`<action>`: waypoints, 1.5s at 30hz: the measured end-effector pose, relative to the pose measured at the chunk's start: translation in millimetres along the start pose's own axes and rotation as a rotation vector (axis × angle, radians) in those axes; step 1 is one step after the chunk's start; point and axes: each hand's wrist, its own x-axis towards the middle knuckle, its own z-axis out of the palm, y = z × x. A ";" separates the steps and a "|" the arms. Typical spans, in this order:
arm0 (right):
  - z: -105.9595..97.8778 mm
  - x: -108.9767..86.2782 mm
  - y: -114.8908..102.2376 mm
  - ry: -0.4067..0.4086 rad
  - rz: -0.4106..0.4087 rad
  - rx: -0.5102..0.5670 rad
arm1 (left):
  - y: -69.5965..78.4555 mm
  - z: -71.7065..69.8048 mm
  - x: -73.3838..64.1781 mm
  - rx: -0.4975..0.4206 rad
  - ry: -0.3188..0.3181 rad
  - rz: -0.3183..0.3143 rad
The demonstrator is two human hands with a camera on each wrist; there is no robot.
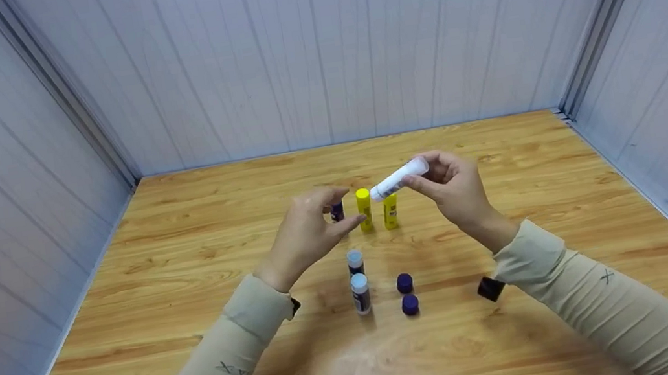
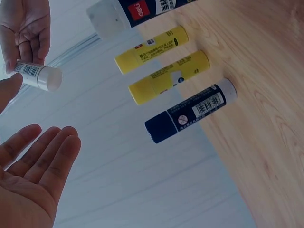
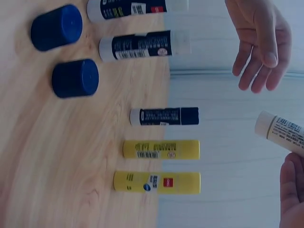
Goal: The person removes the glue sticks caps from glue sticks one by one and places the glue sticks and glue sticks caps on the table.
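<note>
A white glue stick (image 1: 399,179) is pinched between the thumb and fingers of my right hand (image 1: 462,192), tilted above the table with its lower end toward the left. My left hand (image 1: 312,226) is raised to its left, thumb and fingers spread apart and nothing between them. Past the hands, two yellow glue sticks (image 3: 161,149) and a capped dark blue glue stick (image 2: 190,111) stand upright in a row. In the head view my left hand partly covers the blue one. Nearer me are two uncapped blue glue sticks (image 1: 361,295) with pale tops, one behind the other.
Two loose dark blue caps (image 1: 407,295) sit on the wooden table (image 1: 214,217), right of the uncapped sticks. Pale panel walls (image 1: 315,53) enclose the table at the back and both sides. A black wrist camera (image 1: 490,288) hangs by my right sleeve.
</note>
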 end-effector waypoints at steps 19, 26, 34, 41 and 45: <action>22.1 -17.2 5.0 -0.096 0.167 0.100 | 18.5 19.1 9.8 -0.171 -0.095 0.025; 25.8 -20.0 4.0 -0.114 0.172 0.112 | 20.2 22.2 12.2 -0.154 -0.103 0.012; 26.9 -22.3 5.7 -0.118 0.166 0.104 | 22.0 23.9 12.4 -0.112 -0.111 -0.008; 26.3 -23.5 7.1 -0.127 0.167 0.121 | 23.2 24.7 11.5 -0.105 -0.108 0.001; 27.3 -24.7 4.9 -0.117 0.169 0.164 | 23.0 24.9 11.4 -0.142 -0.092 -0.014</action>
